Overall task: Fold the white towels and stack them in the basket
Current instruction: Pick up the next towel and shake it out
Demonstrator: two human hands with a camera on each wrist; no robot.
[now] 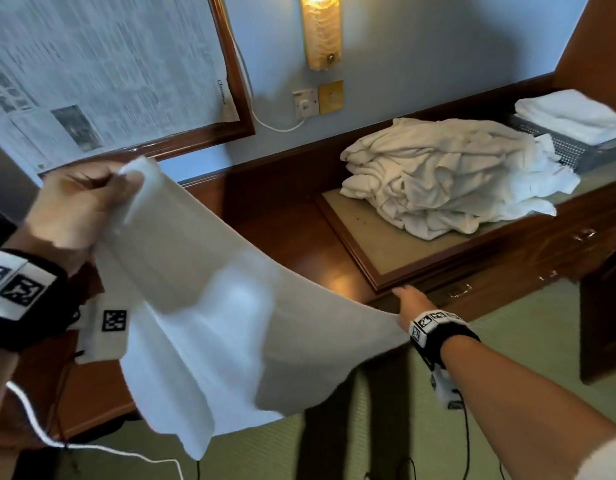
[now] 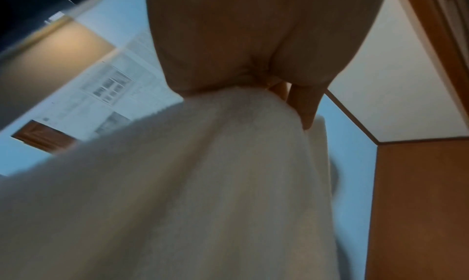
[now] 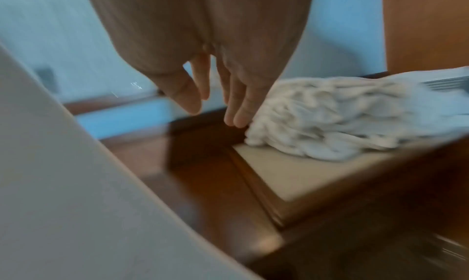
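Soft matt cloth towel (image 1: pixel 209 306); nubbly terry pile (image 1: pixel 438 174); glossy polished wood counter (image 1: pixel 299 244) (matt beige inset); perforated metal basket (image 1: pixel 563 147).

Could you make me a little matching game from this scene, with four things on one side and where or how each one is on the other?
Things:
1. held towel
2. crumpled towel pile
3. folded towels
4. right hand

States:
A. stacked in the mesh basket
B. fingers straight, holding nothing
C. heaped on the desk, beside the basket
D. hanging in the air from the left hand

Pairs: 1-D, 2-C, 3-A, 4-B
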